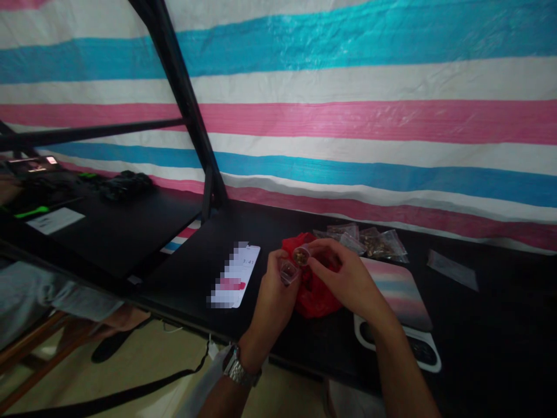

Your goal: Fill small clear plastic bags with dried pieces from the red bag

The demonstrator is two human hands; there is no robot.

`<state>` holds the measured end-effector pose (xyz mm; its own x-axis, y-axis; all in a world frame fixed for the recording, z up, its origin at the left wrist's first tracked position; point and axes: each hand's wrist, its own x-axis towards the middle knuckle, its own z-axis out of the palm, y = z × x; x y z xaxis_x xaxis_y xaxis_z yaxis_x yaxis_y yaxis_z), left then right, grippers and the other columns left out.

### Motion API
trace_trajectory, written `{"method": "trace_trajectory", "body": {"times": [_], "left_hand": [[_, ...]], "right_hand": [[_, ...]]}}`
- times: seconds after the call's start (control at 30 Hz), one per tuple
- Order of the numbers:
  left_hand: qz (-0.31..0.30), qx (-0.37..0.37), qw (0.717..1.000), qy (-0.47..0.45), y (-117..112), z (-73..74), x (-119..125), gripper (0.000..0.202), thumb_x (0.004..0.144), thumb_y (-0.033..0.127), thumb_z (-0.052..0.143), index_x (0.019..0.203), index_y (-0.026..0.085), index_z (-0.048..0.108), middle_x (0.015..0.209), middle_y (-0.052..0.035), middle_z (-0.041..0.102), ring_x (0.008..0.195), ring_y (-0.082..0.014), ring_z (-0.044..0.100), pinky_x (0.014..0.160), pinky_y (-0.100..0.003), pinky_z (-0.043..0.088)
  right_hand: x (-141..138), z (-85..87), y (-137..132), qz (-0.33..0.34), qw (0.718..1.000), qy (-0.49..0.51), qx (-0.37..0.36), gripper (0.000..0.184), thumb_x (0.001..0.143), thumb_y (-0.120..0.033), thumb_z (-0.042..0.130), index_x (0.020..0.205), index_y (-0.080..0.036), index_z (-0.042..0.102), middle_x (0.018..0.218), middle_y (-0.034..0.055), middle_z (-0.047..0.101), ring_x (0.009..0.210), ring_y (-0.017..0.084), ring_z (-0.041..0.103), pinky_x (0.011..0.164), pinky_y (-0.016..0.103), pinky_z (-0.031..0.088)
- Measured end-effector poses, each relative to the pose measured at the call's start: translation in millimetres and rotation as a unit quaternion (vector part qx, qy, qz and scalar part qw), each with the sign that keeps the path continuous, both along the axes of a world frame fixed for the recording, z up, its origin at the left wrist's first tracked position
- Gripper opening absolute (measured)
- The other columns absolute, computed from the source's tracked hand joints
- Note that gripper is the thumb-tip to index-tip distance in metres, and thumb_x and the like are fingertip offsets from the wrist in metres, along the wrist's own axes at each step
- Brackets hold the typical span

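Note:
My left hand (273, 293) is closed around a small clear plastic cup (289, 271), held above the black table (143, 232). My right hand (343, 277) pinches a second small clear cup (300, 255) with brownish bits inside, tilted just above the first one. Both cups hover over a red plastic bag (314, 297) lying on the table. A metal watch (238, 368) sits on my left wrist.
A phone (236, 276) lies face up left of my hands. Several small clear bags of brown bits (369, 239) lie behind the red bag. A white scale (424, 348) under a striped sheet (398, 290) sits at right. Another person's legs (65, 302) show at the far left.

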<state>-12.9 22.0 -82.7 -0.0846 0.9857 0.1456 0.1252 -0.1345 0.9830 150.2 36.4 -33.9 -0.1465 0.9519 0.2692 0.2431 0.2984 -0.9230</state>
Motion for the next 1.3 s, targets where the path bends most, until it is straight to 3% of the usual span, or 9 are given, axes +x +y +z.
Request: {"method": "trace_trajectory", "body": {"times": [0.1, 0.3, 0.53, 0.63, 0.7, 0.8, 0.93, 1.13, 1.3], "left_hand": [[-0.002, 0.002, 1.0, -0.007, -0.8, 2.2, 2.4, 0.038, 0.092, 0.025, 0.069, 0.126, 0.023, 0.05, 0.109, -0.0075, 0.078, 0.093, -0.0226, 0.078, 0.084, -0.034, 0.057], [0.015, 0.025, 1.0, 0.005, -1.1, 5.6, -1.1, 0.041, 0.089, 0.016, 0.066, 0.125, 0.022, 0.05, 0.104, -0.0048, 0.078, 0.086, -0.0205, 0.078, 0.08, -0.032, 0.057], [0.019, 0.035, 0.999, 0.005, -1.2, 5.7, -1.3, 0.038, 0.09, 0.02, 0.066, 0.123, 0.023, 0.049, 0.096, -0.0007, 0.074, 0.078, -0.0185, 0.074, 0.076, -0.031, 0.055], [0.039, 0.049, 0.998, 0.029, -2.0, 12.8, -8.4, 0.031, 0.09, 0.024, 0.066, 0.117, 0.023, 0.051, 0.091, 0.0008, 0.07, 0.077, -0.0179, 0.071, 0.074, -0.03, 0.054], [0.066, 0.061, 0.995, 0.052, -4.1, 23.6, -19.9, 0.029, 0.087, 0.025, 0.066, 0.113, 0.023, 0.053, 0.088, 0.0019, 0.066, 0.077, -0.0176, 0.069, 0.074, -0.029, 0.054], [0.086, 0.036, 0.993, 0.076, -12.6, 45.1, -38.1, 0.032, 0.084, 0.032, 0.069, 0.111, 0.024, 0.054, 0.085, 0.0023, 0.066, 0.076, -0.0183, 0.069, 0.073, -0.03, 0.054], [0.005, -0.003, 0.997, 0.082, -34.8, 60.4, -35.4, 0.028, 0.085, 0.033, 0.067, 0.11, 0.026, 0.058, 0.087, 0.0011, 0.069, 0.082, -0.0201, 0.072, 0.075, -0.03, 0.057], [-0.128, -0.082, 0.986, 0.073, -57.4, 31.0, 8.8, 0.022, 0.087, 0.024, 0.059, 0.109, 0.026, 0.06, 0.1, -0.005, 0.075, 0.089, -0.0228, 0.074, 0.079, -0.033, 0.058], [-0.104, -0.108, 0.978, 0.143, -54.4, 15.1, 13.0, 0.039, 0.095, 0.025, 0.054, 0.133, 0.025, 0.058, 0.12, -0.0118, 0.076, 0.104, -0.0285, 0.075, 0.089, -0.04, 0.055]], "right_hand": [[-9.6, 4.8, -3.9, -0.007, 0.997, -0.064, 0.045, 0.024, 0.087, -0.018, 0.07, 0.11, -0.024, 0.073, 0.114, 0.0036, 0.079, 0.106, 0.022, 0.072, 0.102, 0.041, 0.052], [-14.7, 11.7, -8.1, -0.011, 0.971, -0.184, 0.152, 0.036, 0.086, -0.014, 0.073, 0.12, -0.026, 0.071, 0.122, 0.0039, 0.078, 0.111, 0.025, 0.067, 0.106, 0.047, 0.047], [-14.8, 16.1, -12.2, -0.025, 0.965, -0.189, 0.18, 0.035, 0.088, -0.015, 0.071, 0.121, -0.028, 0.072, 0.116, 0.0041, 0.078, 0.104, 0.026, 0.067, 0.1, 0.046, 0.051], [-12.9, 14.0, -9.0, -0.065, 0.962, -0.167, 0.208, 0.033, 0.09, -0.016, 0.069, 0.122, -0.027, 0.071, 0.122, 0.0059, 0.076, 0.111, 0.026, 0.068, 0.104, 0.046, 0.05], [-8.7, 10.7, -5.6, -0.094, 0.961, -0.17, 0.197, 0.032, 0.091, -0.015, 0.067, 0.122, -0.026, 0.07, 0.124, 0.0076, 0.075, 0.116, 0.027, 0.067, 0.106, 0.046, 0.049], [0.2, 3.9, -1.3, -0.076, 0.962, -0.237, 0.111, 0.029, 0.089, -0.013, 0.068, 0.116, -0.024, 0.072, 0.119, 0.0087, 0.075, 0.114, 0.028, 0.068, 0.104, 0.047, 0.049], [7.9, -0.9, -1.6, -0.013, 0.957, -0.286, 0.037, 0.026, 0.086, -0.008, 0.069, 0.106, -0.023, 0.074, 0.116, 0.0067, 0.076, 0.112, 0.026, 0.067, 0.105, 0.043, 0.047], [10.9, 6.4, -11.9, 0.012, 0.949, -0.314, -0.004, 0.028, 0.087, -0.009, 0.069, 0.111, -0.021, 0.075, 0.116, 0.0083, 0.076, 0.11, 0.025, 0.067, 0.1, 0.039, 0.047], [19.2, 14.4, -23.0, 0.019, 0.938, -0.343, -0.053, 0.034, 0.08, -0.004, 0.068, 0.109, -0.02, 0.077, 0.112, 0.0081, 0.077, 0.107, 0.025, 0.069, 0.099, 0.039, 0.047]]}}
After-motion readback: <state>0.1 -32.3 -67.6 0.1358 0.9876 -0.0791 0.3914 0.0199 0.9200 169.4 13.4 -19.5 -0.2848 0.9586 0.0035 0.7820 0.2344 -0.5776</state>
